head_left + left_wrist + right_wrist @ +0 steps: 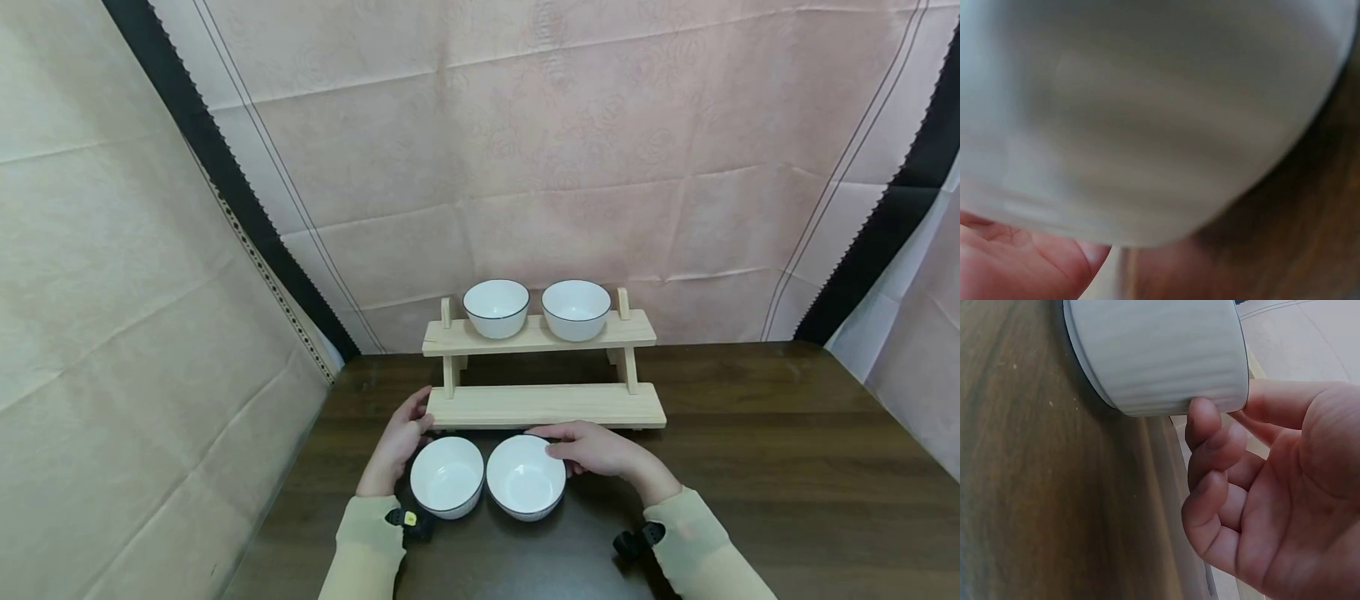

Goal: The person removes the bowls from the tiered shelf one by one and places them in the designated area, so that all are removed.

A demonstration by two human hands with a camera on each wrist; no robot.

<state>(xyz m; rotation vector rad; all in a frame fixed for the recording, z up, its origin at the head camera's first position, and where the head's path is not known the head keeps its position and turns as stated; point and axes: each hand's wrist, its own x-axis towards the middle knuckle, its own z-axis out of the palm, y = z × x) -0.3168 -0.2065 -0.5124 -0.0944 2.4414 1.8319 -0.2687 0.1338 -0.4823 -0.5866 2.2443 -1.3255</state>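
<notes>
Two white bowls with dark rims stand side by side on the table in front of a wooden rack. In the head view my right hand (596, 447) pinches the far right rim of the right bowl (525, 479). In the right wrist view, fingertips (1202, 419) press its ribbed outer wall while the thumb goes over the rim. My left hand (401, 437) is beyond the left bowl (447, 477), its fingers loosely bent at the left end of the rack's lower shelf (547, 406). A bowl wall (1147, 144) fills most of the left wrist view, hiding the left fingers.
Two matching bowls, a left one (496, 308) and a right one (576, 310), sit on the rack's upper shelf (536, 336). The dark brown table (757, 442) extends to both sides. Pale cloth (562, 167) hangs behind it and along its left side.
</notes>
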